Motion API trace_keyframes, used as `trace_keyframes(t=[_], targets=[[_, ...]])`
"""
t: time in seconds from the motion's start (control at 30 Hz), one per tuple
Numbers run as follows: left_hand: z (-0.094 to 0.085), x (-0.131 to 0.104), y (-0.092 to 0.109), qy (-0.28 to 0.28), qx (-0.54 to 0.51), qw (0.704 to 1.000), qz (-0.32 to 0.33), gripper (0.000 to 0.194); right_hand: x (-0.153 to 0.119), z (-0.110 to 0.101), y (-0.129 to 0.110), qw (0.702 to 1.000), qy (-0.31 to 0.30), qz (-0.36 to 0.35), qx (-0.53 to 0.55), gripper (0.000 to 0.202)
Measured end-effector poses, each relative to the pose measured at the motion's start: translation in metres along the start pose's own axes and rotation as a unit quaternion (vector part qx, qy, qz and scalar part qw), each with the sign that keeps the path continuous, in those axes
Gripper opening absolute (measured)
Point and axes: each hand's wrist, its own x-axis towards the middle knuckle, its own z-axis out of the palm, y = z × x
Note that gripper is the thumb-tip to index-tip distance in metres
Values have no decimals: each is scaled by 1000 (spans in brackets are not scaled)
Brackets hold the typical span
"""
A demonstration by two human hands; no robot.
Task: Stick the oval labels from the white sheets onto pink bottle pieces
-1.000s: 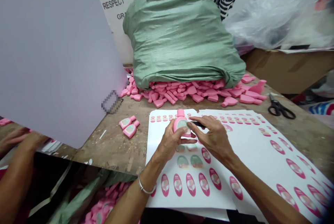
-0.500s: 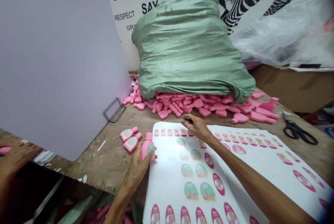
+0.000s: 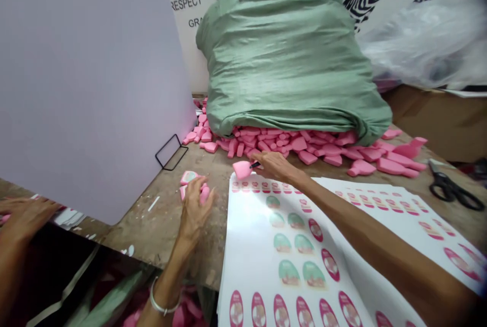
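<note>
My left hand (image 3: 195,213) is over the small pink toy bottles (image 3: 188,177) at the left of the sheets, fingers apart; part of the bottles is hidden under it. At least one bears a green label. My right hand (image 3: 276,167) reaches over the top edge of the sticker sheets (image 3: 258,235), closed around a slim black pen-like tool (image 3: 255,164). At its fingertips is an unlabelled pink bottle (image 3: 242,170), its neck end hidden by the fingers. Green, oval pink and small pink stickers are printed on the white sheets, with bare gaps among them.
A pile of pink bottles (image 3: 304,146) spills from under a large green sack (image 3: 292,63). Black-handled scissors (image 3: 452,190) lie at right. At left stand a pale board (image 3: 95,88) and a black wire stand (image 3: 171,153). Another person's hand (image 3: 28,215) rests at the far left.
My left hand has set its labelled bottle down by the others and loosened its fingers. My right hand has shifted left, and a plain pink bottle is now at its fingertips. The view has tilted slightly.
</note>
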Motion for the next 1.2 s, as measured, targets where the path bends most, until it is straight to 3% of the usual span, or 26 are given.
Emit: trace_keyframes(t=[0.07, 0.13, 0.2, 0.23, 0.3, 0.37, 0.47, 0.57, 0.67, 1.07, 1.2], targets=[[10, 0, 19, -121, -106, 984, -76, 40, -33, -20, -14, 996, 2, -79, 28, 21], [23, -8, 37, -279, -205, 928, -135, 43, -67, -36, -25, 988, 9, -141, 64, 19], [36, -22, 52, -388, -282, 860, -172, 40, -97, -43, -26, 983, 21, -141, 118, 21], [42, -29, 57, -407, -310, 838, -188, 39, -109, -41, -22, 980, 27, -118, 155, 25], [54, -40, 62, -386, -352, 825, -217, 38, -126, -30, -10, 970, 52, -36, 234, 32], [67, -46, 62, -333, -378, 832, -232, 39, -134, -9, 4, 957, 88, 67, 268, 30], [87, -44, 53, -263, -387, 850, -240, 37, -134, 25, 11, 965, 139, 141, 171, 21], [105, -41, 42, -206, -366, 875, -240, 33, -127, 46, 6, 976, 159, 127, 79, 15], [115, -41, 33, -188, -351, 887, -233, 37, -122, 52, 1, 976, 169, 124, 57, 16], [114, -42, 25, -208, -345, 890, -212, 45, -118, 56, 7, 979, 160, 109, 67, 11], [114, -42, 27, -205, -354, 886, -217, 43, -117, 58, 6, 971, 185, 119, 93, 16]])
